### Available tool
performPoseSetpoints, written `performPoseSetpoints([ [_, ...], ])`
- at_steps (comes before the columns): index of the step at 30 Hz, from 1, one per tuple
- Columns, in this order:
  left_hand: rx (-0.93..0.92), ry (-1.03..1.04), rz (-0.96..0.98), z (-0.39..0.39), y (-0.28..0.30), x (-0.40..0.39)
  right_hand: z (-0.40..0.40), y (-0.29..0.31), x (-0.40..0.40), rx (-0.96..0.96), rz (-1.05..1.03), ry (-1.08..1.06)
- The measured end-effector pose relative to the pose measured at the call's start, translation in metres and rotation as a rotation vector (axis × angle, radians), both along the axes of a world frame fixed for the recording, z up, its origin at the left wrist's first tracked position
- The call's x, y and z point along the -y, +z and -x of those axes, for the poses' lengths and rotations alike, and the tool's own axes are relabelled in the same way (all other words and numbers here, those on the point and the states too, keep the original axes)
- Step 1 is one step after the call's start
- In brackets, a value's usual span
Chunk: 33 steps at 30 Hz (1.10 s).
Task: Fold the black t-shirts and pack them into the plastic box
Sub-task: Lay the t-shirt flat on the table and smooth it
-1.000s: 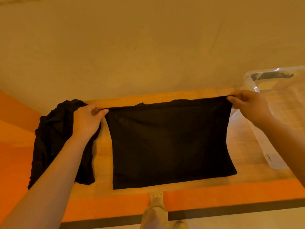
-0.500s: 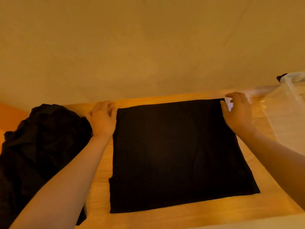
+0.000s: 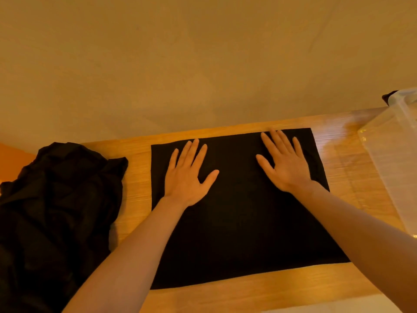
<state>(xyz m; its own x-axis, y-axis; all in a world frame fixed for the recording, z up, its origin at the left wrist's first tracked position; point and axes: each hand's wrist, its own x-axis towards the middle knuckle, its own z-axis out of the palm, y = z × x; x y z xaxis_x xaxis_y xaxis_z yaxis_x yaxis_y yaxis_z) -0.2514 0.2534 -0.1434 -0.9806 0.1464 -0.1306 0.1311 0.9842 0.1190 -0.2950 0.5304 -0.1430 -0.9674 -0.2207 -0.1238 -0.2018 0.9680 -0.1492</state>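
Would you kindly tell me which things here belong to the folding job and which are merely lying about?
Job: flat black t-shirt, left hand, right hand, heap of black t-shirts, plastic box.
Lying about: nothing on the wooden table.

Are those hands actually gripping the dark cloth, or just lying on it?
Nothing is gripped. The left hand and right hand both lie flat, fingers straight, on the far half of the flattened black t-shirt on the wooden table.
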Motion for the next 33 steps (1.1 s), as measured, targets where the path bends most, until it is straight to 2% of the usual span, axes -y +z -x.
performPoseSetpoints([
  [4, -0.022, 0.131, 0.014, 0.000, -0.005, 0.033, 0.006, -0.001, -0.038, 0.022, -0.004, -0.122],
  [8, -0.009, 0.147, 0.003, -0.002, -0.004, 0.044, 0.008, 0.000, -0.051, 0.033, -0.002, -0.110],
  [11, -0.073, 0.164, -0.067, -0.010, 0.003, 0.033, 0.000, 0.008, -0.041, 0.005, 0.039, -0.101],
  [15, -0.173, 0.043, -0.088, -0.046, 0.017, -0.002, -0.047, 0.025, -0.009, -0.107, 0.095, 0.036],
  [19, -0.106, 0.041, -0.151, -0.098, 0.014, -0.031, -0.115, 0.021, 0.010, -0.086, 0.078, 0.069],
  [23, -0.043, 0.105, -0.068, -0.147, 0.003, -0.031, -0.162, 0.004, -0.009, -0.042, 0.048, 0.021],
  [33, -0.081, 0.143, -0.069, -0.196, 0.006, -0.031, -0.191, 0.006, -0.036, -0.071, 0.068, 0.055],
])
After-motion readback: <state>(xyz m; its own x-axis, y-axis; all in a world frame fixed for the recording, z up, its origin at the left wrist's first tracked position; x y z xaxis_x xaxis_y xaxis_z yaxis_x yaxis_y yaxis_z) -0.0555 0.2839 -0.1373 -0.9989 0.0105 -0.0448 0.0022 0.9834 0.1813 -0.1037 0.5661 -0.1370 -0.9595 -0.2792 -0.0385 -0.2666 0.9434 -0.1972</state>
